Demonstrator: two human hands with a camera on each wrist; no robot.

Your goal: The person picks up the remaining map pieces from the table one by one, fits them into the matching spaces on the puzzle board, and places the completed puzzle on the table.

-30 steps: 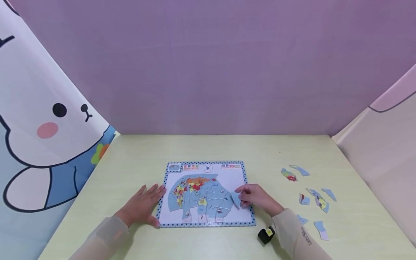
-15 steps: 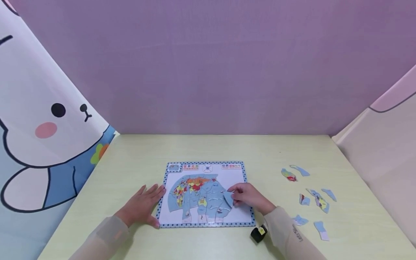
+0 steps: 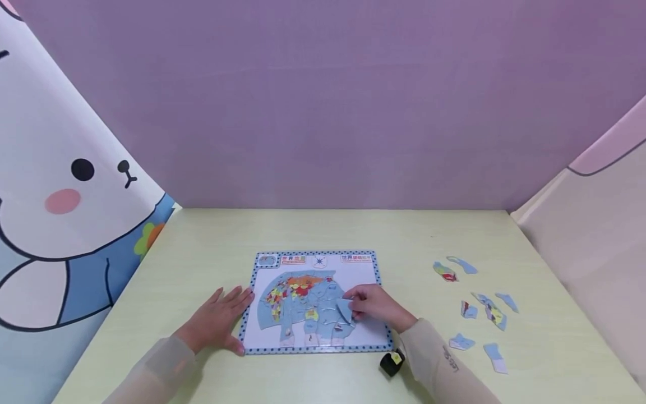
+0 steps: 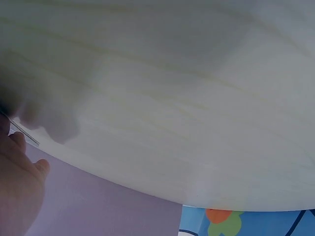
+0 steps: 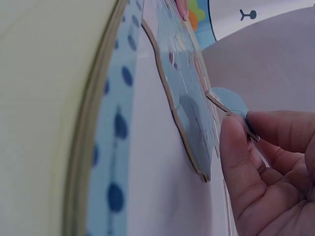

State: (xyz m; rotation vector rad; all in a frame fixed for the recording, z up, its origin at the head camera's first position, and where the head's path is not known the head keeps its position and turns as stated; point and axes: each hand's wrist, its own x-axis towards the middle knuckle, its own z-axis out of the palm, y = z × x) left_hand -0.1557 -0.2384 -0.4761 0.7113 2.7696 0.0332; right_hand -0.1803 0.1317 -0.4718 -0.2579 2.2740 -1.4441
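A world map puzzle board point(image 3: 370, 336) with a blue dotted border lies on the table, partly filled with joined map pieces point(image 3: 298, 292). My right hand point(image 3: 373, 303) pinches a light blue puzzle piece point(image 3: 345, 310) between thumb and fingers, tilted over the right part of the joined pieces. In the right wrist view this piece point(image 5: 229, 100) is held above the board's surface. My left hand point(image 3: 217, 320) lies with fingers spread at the board's left edge, touching the border. The left wrist view catches only part of that hand point(image 4: 19, 182), along with the table.
Several loose puzzle pieces point(image 3: 492, 311) are scattered on the table point(image 3: 444, 230) to the right of the board. A small black object with a yellow mark point(image 3: 392, 363) is at my right sleeve. A purple backdrop point(image 3: 323, 112) rises behind the table.
My right hand has moved left with the blue piece, from the white part of the board to over the joined pieces. My left hand stays at the board's edge.
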